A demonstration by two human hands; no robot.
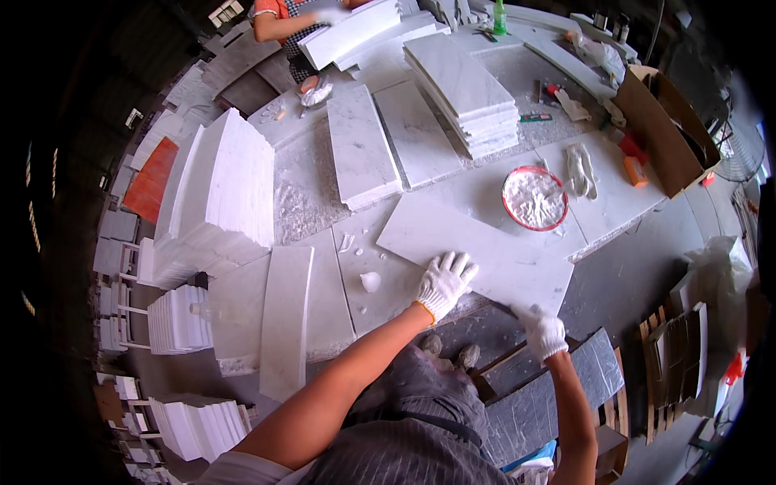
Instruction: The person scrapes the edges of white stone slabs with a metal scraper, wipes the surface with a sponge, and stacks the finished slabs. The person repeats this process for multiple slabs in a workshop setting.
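Observation:
A pale grey marble slab lies at a slant across the near edge of the worktable. My left hand, in a white knit glove, rests on the slab's near edge with its fingers stretched out. My right hand, also gloved, is closed beside the slab's near right corner. Something thin and dark pokes out from it along the edge, too small to make out. Beyond the slab stands a red-rimmed bowl of white paste. A white lump of paste or a cup sits left of my left hand.
Stacked marble slabs stand farther back, and a tall stack is at left. A curved slab overhangs the near left edge. Loose gloves and a cardboard box are at right. A co-worker handles slabs at the far side.

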